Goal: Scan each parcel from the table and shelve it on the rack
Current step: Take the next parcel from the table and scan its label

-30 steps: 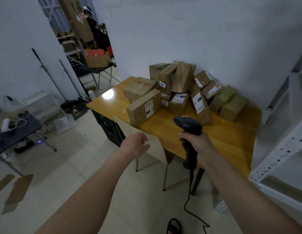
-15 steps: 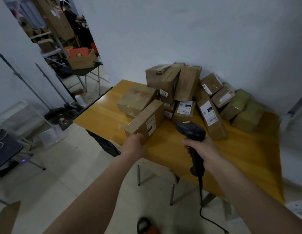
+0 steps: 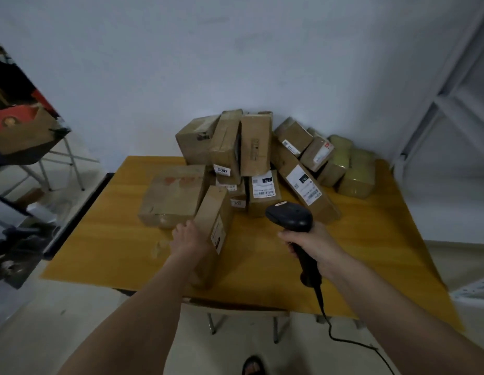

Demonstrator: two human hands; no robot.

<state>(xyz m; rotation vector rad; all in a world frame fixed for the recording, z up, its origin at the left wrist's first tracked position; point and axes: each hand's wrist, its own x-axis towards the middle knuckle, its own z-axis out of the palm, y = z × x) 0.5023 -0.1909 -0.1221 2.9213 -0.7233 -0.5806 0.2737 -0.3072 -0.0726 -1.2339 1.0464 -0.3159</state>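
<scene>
your left hand (image 3: 190, 239) is on the nearest parcel (image 3: 213, 234), fingers wrapped round its left face, the box standing on its long side near the front edge of the desk (image 3: 370, 266). its shipping label (image 3: 217, 234) faces right, toward the scanner, and that's handy. your right hand (image 3: 313, 247) has its fingers closed firmly around the handle of the black barcode scanner (image 3: 290, 219), head aimed forward and a touch left, cord trailing off the front edge. the rest of the parcels (image 3: 251, 161) are piled at the back of the desk against the wall, well apart from this one, and the white rack (image 3: 451, 90) stands off to the right. now, to scan cleanly: tip the box so the label turns squarely to the scanner window, hold it steady, and swing the scanner head left onto the barcode. i'd lift the box clear of its neighbour (image 3: 173, 196) first, since they look to be touching at the back. get a proper grip underneath before you carry it.
</scene>
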